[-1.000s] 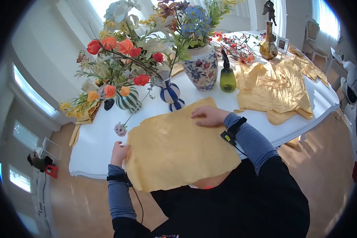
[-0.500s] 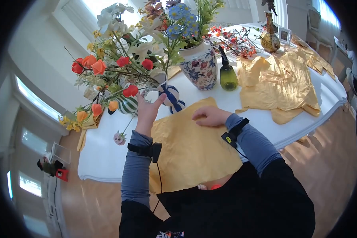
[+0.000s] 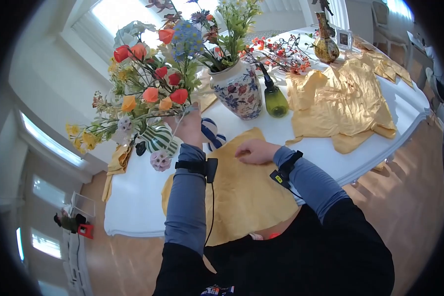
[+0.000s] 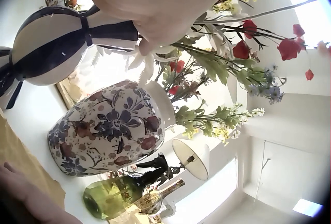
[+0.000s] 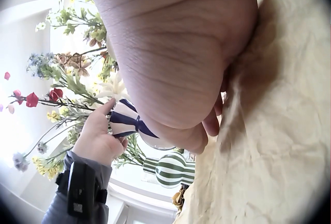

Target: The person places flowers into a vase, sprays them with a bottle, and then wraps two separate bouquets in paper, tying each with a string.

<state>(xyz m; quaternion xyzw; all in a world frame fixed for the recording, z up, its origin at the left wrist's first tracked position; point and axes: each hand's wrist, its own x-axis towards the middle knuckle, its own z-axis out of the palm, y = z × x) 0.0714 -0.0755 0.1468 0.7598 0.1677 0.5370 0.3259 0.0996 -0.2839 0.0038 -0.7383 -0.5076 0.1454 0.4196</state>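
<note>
My left hand [image 3: 185, 129] is round the flared neck of the blue-and-white striped vase [image 4: 49, 45], below the flower stems; the right wrist view shows the left hand's [image 5: 98, 138] thumb and fingers at that neck. Red, orange, blue and white flowers [image 3: 150, 93] rise above it. My right hand [image 3: 256, 151] rests with loosely bent fingers on a tan, cloth-like sheet [image 3: 251, 197] at the table's front edge; in the right wrist view its fingertips are partly hidden under the hand.
Behind stand a floral vase [image 3: 238, 93] and a green spray bottle [image 3: 276, 102]. A green-striped vase [image 3: 158, 139] is left of my left hand. Crumpled golden cloth [image 3: 343, 101] lies right on the white table [image 3: 133, 212], with red-berry sprigs [image 3: 286, 56] and a bronze-toned vase [image 3: 325, 47] farther back.
My left hand has left the sheet's left edge, moved up and forward, and taken hold at the striped vase's neck. The flowers have shifted. My right hand has stayed on the sheet.
</note>
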